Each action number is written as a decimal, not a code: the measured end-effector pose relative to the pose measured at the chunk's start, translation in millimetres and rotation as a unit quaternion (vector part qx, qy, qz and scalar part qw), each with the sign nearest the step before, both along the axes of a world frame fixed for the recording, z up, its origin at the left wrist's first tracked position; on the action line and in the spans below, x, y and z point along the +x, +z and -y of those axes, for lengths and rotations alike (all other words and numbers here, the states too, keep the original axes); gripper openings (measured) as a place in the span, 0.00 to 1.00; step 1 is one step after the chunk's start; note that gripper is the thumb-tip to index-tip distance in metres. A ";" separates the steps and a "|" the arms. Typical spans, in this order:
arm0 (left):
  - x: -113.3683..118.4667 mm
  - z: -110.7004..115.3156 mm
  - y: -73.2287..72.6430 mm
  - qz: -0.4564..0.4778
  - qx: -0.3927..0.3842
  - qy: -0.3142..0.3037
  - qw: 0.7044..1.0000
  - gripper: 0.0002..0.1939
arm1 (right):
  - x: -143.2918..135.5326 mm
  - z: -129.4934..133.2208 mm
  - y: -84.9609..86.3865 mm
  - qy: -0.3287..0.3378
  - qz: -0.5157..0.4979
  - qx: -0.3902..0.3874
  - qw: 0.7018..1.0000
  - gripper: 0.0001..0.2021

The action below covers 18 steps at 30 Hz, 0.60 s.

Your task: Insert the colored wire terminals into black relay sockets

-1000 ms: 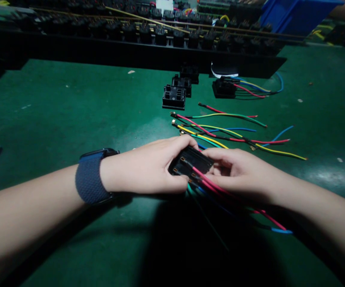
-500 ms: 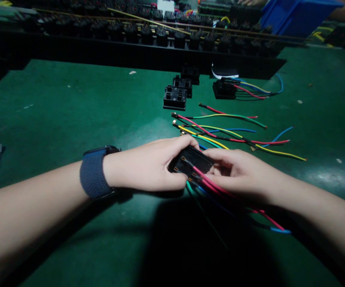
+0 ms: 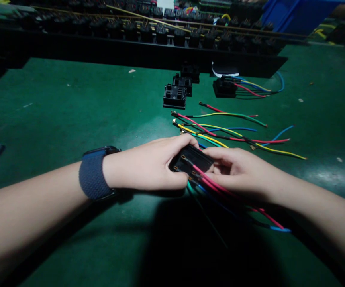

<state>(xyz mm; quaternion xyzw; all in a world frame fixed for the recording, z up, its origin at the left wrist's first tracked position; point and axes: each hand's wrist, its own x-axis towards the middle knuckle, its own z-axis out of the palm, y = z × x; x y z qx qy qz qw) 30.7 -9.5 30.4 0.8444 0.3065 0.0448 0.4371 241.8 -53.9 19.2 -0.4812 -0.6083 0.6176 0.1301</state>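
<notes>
Here the left grip (image 3: 154, 165) is clasping one end of a black housing (image 3: 198, 158), its thumb lying along the near edge, while the right grip (image 3: 240, 169) is pinching the other end, so the housing is sitting squarely between the two. Red wires (image 3: 213, 183) are running out of it, passing beneath the right grip, and a green wire (image 3: 191, 189) is trailing from beside the left thumb. Behind the left grip, a dark watch band (image 3: 92, 176) is circling the wrist. Just beyond the grips, loose coloured wires (image 3: 235, 139) are lying across the green desk (image 3: 71, 107); farther out, three black blocks (image 3: 175, 97) are standing staggered, with a wired block (image 3: 224, 87) resting to their right. Farthest off, a long black panel (image 3: 124, 52) is stretching across, and a blue bin (image 3: 298, 16) is showing at the far right.
</notes>
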 end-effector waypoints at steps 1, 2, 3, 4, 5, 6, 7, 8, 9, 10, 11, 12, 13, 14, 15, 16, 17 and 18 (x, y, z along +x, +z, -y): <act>0.0 0.4 0.0 0.002 -0.004 0.001 1.000 0.18 | 0.1 -0.1 0.1 0.000 -0.002 0.001 1.000 0.12; 0.1 0.9 0.1 0.004 -0.008 0.002 1.000 0.18 | 0.1 -0.2 0.3 0.002 -0.004 0.002 1.000 0.12; 0.2 1.4 0.2 0.007 -0.011 0.002 1.000 0.18 | 0.1 -0.3 0.6 0.002 -0.005 0.004 1.000 0.12; 0.3 1.9 0.4 0.009 -0.014 0.003 1.000 0.18 | 0.1 -0.3 1.0 0.003 -0.004 0.006 1.000 0.12; 0.3 2.2 0.5 0.011 -0.016 0.003 1.000 0.18 | 0.1 -0.3 1.4 0.004 -0.003 0.008 1.000 0.13; 0.3 2.1 0.7 0.013 -0.017 0.004 1.000 0.18 | 0.2 -0.2 1.8 0.005 -0.002 0.008 1.000 0.13; 0.2 1.7 0.8 0.015 -0.017 0.002 1.000 0.18 | 0.3 0.0 2.1 0.006 -0.001 0.006 1.000 0.13; -0.2 0.7 1.0 0.015 -0.017 -0.001 1.000 0.18 | 0.5 0.2 2.3 0.006 0.000 0.005 1.000 0.13; -0.9 -0.8 1.1 0.017 -0.018 -0.009 1.000 0.18 | 0.7 0.5 2.5 0.008 0.001 0.004 1.000 0.13; -1.9 -2.9 1.1 0.020 -0.025 -0.022 0.999 0.19 | 1.0 0.8 2.7 0.011 0.001 0.002 1.000 0.13; -3.3 -5.4 1.1 0.027 -0.037 -0.037 0.998 0.20 | 1.3 1.0 3.0 0.012 0.003 0.003 1.000 0.14; -4.9 -8.1 1.0 0.034 -0.057 -0.053 0.996 0.21 | 1.4 1.1 3.2 0.012 0.006 0.005 1.000 0.14; -6.7 -10.8 0.7 0.043 -0.084 -0.069 0.993 0.22 | 1.5 1.1 3.4 0.013 0.007 0.006 1.000 0.13; -8.5 -13.3 0.3 0.051 -0.112 -0.079 0.989 0.24 | 1.5 0.9 3.6 0.013 0.006 0.006 1.000 0.13; -10.3 -15.4 -0.3 0.056 -0.136 -0.083 0.986 0.25 | 1.4 0.6 3.8 0.012 0.005 0.004 1.000 0.13; -11.8 -17.1 -1.0 0.057 -0.154 -0.082 0.983 0.27 | 1.3 0.3 3.9 0.011 0.003 0.001 1.000 0.13; -13.1 -18.3 -1.8 0.056 -0.164 -0.079 0.982 0.27 | 1.2 -0.1 3.8 0.010 0.001 -0.002 1.000 0.13; -14.1 -19.1 -2.6 0.052 -0.168 -0.075 0.982 0.28 | 1.1 -0.5 3.6 0.009 -0.001 -0.006 1.000 0.12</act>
